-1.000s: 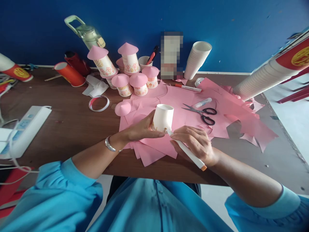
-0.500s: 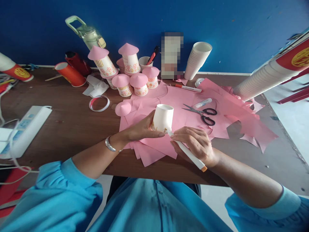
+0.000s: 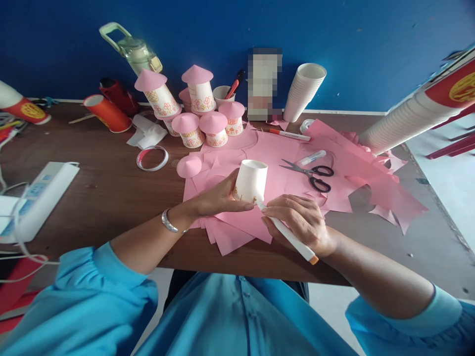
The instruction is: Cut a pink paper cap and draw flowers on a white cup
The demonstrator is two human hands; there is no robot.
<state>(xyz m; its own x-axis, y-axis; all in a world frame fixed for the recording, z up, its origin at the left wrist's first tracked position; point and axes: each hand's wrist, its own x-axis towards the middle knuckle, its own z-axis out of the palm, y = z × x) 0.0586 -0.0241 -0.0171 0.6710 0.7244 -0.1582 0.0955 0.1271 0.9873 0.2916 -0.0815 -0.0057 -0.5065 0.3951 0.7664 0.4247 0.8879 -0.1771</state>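
Scissors [image 3: 309, 174] lie on the pink paper [image 3: 282, 153]. Behind them lie a glue stick [image 3: 310, 157] and a marker [image 3: 290, 134]. Far behind stands a cup stack [image 3: 303, 91]. Left of the scissors sit a loose cone [image 3: 188, 166], decorated roofed cups [image 3: 202, 129] and a tape ring [image 3: 152, 158].

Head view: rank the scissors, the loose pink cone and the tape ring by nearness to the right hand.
From the right hand:
1. Scissors, just beyond it on the pink paper.
2. Loose pink cone, across to its left.
3. Tape ring, farther left on bare table.
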